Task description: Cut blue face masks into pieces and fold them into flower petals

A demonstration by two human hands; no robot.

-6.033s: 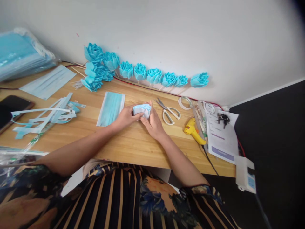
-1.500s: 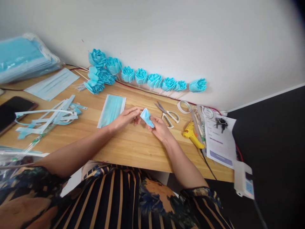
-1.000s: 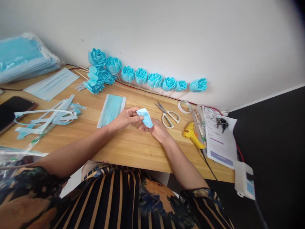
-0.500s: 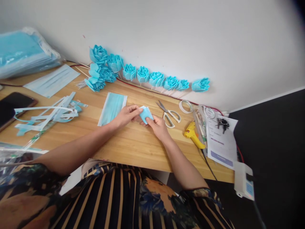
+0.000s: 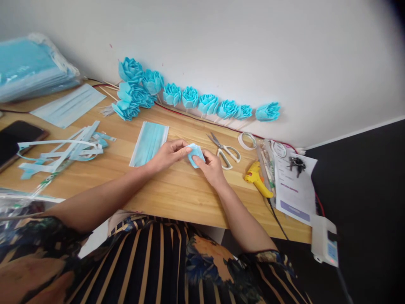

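A small folded piece of light-blue mask fabric (image 5: 196, 153) is held above the middle of the table. My left hand (image 5: 171, 155) pinches its upper left edge between thumb and fingers. My right hand (image 5: 211, 168) grips it from the right, with the thumb pressed on its face and the fingers behind, partly hidden. Just left of my left hand lies a flat blue face mask (image 5: 149, 144) without visible ear loops. White-handled scissors (image 5: 224, 151) rest on the wood right of my right hand, blades pointing away to the left.
Blue fabric flowers (image 5: 208, 104) on sticks line the wall. Cut strips (image 5: 71, 147), a phone (image 5: 22, 139) and a bagged mask stack (image 5: 31, 67) are at left. At right are a tape roll (image 5: 247, 141), yellow glue gun (image 5: 257, 179), keys (image 5: 297, 164) and printed paper (image 5: 292, 194).
The folded fabric has turned slightly and shifted a little right and down in my fingers. Both hands still hold it; the things on the table stay where they were.
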